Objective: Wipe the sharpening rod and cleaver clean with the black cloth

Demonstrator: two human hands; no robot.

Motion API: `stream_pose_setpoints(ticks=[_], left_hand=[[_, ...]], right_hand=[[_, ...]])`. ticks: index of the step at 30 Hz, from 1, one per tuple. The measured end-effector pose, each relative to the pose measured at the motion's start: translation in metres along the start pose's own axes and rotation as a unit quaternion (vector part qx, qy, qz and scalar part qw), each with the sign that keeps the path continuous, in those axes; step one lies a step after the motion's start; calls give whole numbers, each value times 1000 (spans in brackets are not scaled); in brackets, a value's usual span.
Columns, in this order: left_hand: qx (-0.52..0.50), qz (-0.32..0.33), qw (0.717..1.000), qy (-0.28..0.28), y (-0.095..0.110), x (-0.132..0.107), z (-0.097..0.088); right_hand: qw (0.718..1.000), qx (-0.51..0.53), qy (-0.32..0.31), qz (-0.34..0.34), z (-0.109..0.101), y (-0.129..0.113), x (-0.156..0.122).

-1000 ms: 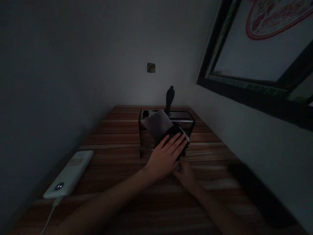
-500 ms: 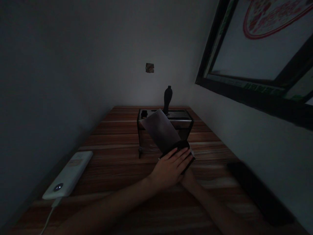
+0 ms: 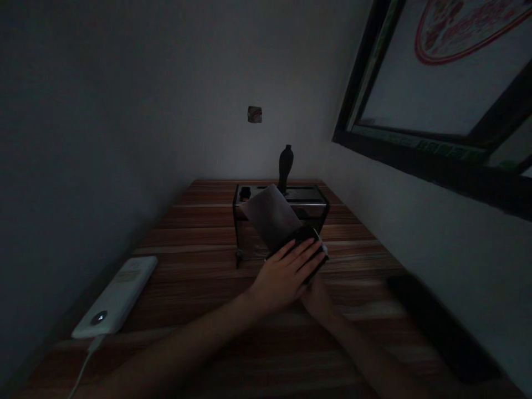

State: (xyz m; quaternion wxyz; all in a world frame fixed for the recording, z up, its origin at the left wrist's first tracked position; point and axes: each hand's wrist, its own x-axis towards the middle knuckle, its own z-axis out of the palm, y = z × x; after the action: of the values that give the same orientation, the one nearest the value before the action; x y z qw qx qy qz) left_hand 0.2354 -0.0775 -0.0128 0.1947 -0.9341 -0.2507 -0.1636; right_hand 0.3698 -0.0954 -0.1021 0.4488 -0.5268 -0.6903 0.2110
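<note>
A cleaver with a broad, flat grey blade (image 3: 272, 217) tilts up and to the left, in front of the knife block (image 3: 305, 194). My left hand (image 3: 288, 271) presses a dark cloth-like piece (image 3: 305, 235) over the lower part of the blade, its fingers lying close together across it. Just below, my right hand (image 3: 316, 302) is closed at the cleaver's handle end, with its fingers and the handle mostly hidden. A black-handled knife (image 3: 285, 166) stands upright in the block. The dim light blurs the dark piece's edges.
A white power strip or charger (image 3: 118, 296) with a cable lies at the left of the wood-grained table (image 3: 199, 260). On the right, a long black object (image 3: 440, 327) lies along the wall. A dark-framed window (image 3: 415, 147) is above it.
My left hand and the dark piece have slid slightly up and left along the blade. The cleaver's blade and the right hand have shifted only a little.
</note>
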Motion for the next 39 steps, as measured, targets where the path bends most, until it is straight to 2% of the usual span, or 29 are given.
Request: stream_pose_setpoints(ticks=[5, 12, 17, 29, 34, 39], left_hand=[[21, -46, 998, 31, -21, 5, -13], [13, -126, 989, 79, -56, 9, -33], [7, -169, 978, 124, -69, 12, -44], [16, -187, 974, 130, -63, 12, -38], [21, -166, 981, 103, -46, 8, -25], [22, -106, 992, 58, -23, 3, -9]], right_hand=[[999, -15, -46, 21, -6, -14, 5], [998, -55, -29, 10, -5, -14, 4], [997, -65, -37, 20, -4, -13, 4], [997, -55, -41, 28, -6, -15, 4], [998, -39, -48, 28, -5, -15, 5], [998, -9, -56, 28, -5, -14, 5]])
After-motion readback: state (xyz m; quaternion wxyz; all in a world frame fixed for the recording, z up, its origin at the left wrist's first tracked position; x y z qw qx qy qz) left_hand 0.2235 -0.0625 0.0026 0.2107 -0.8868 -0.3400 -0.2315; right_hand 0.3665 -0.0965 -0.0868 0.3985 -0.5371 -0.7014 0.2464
